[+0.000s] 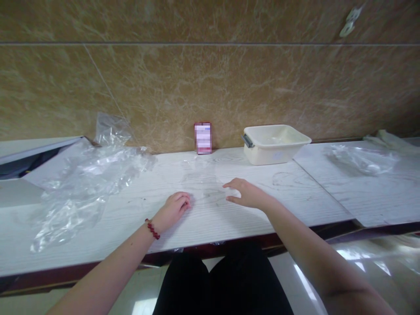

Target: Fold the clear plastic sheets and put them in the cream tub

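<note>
A clear bag [201,186] was spread between the grips, one edge pinched by the right hand [246,195], the other pinned under the curled left hand [173,210]. It was judged flimsy, slippery, best edge-held.

On the counter [229,223], a bag heap [85,175] lies left and a flat bag [203,183] near the middle. Far behind it, a box [202,138] stands against the wall [210,87]. A tub [275,143] sits right of the box, with another bag [361,159] farther right.

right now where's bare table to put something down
Bare tabletop runs from the right hand to the cream basin, and along the near edge left of the left hand. Crowded: crumpled clear bags far left, another bag far right.
</note>
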`<state>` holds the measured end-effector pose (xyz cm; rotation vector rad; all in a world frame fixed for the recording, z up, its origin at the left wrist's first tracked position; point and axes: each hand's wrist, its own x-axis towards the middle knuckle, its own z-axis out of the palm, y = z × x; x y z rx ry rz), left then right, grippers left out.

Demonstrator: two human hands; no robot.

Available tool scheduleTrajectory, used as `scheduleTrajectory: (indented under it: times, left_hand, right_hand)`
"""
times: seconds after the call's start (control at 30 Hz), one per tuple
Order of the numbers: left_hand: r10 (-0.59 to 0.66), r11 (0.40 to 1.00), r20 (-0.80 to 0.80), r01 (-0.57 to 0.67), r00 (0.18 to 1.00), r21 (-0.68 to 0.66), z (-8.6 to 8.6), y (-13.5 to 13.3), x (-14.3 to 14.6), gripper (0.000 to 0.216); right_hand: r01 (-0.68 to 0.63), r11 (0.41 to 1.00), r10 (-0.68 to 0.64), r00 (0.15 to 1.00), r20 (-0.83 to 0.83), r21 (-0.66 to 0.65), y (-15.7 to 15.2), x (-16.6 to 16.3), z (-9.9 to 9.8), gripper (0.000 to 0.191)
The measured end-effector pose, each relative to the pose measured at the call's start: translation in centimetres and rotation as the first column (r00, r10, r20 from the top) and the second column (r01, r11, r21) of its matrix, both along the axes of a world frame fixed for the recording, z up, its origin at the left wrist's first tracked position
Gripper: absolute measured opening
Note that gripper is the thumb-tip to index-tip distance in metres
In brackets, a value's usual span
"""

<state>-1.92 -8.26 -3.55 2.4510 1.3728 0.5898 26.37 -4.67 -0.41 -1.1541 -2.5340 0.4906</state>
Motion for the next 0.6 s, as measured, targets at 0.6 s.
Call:
scheduleTrajectory:
  times: [0.6]
  left_hand:
    - [-0.021,0.984,0.171,0.05,0.985,-0.17,1.5,-0.5,-0.8,0.058]
  right_hand:
    - [-0.328,0.945,0.327,0.943,-0.065,-0.003,3.0,-2.5,-2.8,0.03]
